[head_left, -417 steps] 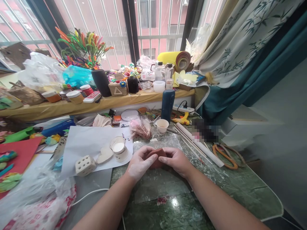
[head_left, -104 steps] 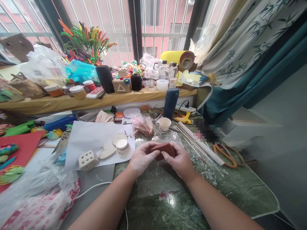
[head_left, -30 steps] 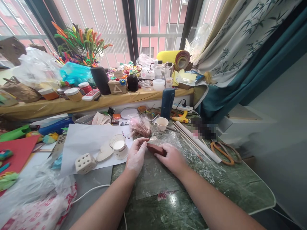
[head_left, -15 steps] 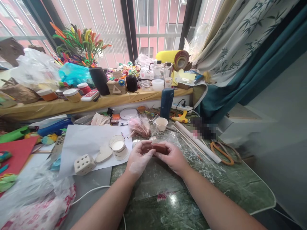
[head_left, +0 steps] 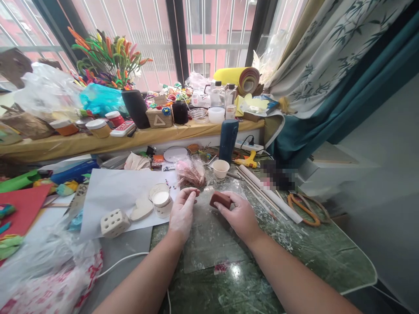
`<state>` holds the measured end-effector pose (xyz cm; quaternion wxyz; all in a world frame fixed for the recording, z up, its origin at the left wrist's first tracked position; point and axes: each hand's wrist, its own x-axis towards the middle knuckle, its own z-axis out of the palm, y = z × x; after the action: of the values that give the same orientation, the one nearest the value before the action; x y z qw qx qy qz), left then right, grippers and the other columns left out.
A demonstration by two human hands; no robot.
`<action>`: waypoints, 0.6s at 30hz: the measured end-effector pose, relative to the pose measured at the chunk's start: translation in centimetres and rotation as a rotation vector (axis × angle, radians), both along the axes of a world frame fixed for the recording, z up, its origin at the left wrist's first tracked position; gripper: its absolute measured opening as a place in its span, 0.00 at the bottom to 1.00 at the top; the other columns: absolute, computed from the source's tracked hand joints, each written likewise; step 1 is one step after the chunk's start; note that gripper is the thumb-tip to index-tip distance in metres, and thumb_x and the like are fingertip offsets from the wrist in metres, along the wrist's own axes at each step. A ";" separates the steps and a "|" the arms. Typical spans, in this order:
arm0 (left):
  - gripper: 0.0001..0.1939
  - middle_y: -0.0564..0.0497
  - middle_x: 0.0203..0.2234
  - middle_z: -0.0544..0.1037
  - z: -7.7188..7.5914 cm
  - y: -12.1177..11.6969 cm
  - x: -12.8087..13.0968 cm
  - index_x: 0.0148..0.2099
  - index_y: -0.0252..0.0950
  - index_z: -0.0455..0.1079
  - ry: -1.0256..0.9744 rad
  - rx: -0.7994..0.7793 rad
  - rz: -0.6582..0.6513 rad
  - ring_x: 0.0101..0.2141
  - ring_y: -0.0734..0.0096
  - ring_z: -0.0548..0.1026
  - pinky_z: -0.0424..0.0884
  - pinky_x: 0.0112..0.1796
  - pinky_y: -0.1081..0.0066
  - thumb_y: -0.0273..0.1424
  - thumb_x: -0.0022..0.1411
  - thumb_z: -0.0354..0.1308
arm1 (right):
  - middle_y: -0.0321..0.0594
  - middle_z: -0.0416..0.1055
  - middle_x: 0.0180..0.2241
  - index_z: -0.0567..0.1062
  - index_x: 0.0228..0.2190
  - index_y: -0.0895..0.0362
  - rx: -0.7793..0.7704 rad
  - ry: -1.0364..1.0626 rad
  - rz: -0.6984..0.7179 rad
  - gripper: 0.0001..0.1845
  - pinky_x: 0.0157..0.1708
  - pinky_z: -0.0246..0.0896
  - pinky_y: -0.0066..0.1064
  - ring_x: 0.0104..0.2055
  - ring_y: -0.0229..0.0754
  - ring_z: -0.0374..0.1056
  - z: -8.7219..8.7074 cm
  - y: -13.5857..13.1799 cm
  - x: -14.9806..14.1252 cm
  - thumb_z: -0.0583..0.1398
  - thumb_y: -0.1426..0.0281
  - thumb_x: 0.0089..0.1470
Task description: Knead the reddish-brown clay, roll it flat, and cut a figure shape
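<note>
Left hand (head_left: pixel 182 213) off the reddish-brown block (head_left: pixel 220 200); right hand (head_left: pixel 240 216) now holds it alone.
Half a second ago both hands met on the block; now a gap parts it from the left fingertips, so the handling seems to rest with one hand for the moment. The right hand pinches the block between thumb and fingers, out at its fingertips, seemingly above the clear sheet (head_left: pixel 206 250). The left hand is half curled, thumb close to the fingers; whether it pinches a small scrap I cannot tell. Just left of it stands a jar of white material (head_left: pixel 163 210); beyond the right hand's block, a pale cup (head_left: pixel 220 175); to that hand's right, a white roll (head_left: pixel 278 200).
</note>
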<state>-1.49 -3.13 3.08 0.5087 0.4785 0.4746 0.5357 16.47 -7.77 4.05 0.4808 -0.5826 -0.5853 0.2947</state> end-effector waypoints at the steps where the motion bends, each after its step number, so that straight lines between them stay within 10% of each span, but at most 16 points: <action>1: 0.15 0.48 0.41 0.80 0.0 -0.1 0.0 0.44 0.39 0.74 0.008 0.005 -0.010 0.45 0.62 0.76 0.69 0.47 0.65 0.43 0.62 0.62 | 0.39 0.80 0.39 0.80 0.40 0.51 -0.019 -0.004 0.006 0.11 0.45 0.66 0.40 0.42 0.49 0.74 -0.1 0.0 0.0 0.65 0.63 0.54; 9: 0.18 0.45 0.43 0.82 0.7 -0.9 0.6 0.48 0.38 0.73 0.012 -0.029 -0.355 0.44 0.61 0.79 0.72 0.50 0.60 0.37 0.55 0.68 | 0.43 0.80 0.39 0.75 0.41 0.55 -0.041 0.446 0.014 0.18 0.43 0.72 0.41 0.41 0.50 0.76 -1.7 0.6 0.3 0.67 0.58 0.52; 18: 0.17 0.47 0.44 0.80 0.8 -0.9 0.2 0.48 0.39 0.73 0.078 0.002 -0.189 0.41 0.63 0.79 0.73 0.45 0.64 0.41 0.59 0.65 | 0.41 0.79 0.47 0.79 0.47 0.49 0.102 0.094 0.046 0.15 0.53 0.68 0.44 0.49 0.49 0.75 -0.3 -0.2 0.3 0.63 0.65 0.56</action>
<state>-1.26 -4.02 3.92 0.5376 0.5421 0.4463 0.4668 16.77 -8.00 3.77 0.5298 -0.5293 -0.5897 0.3023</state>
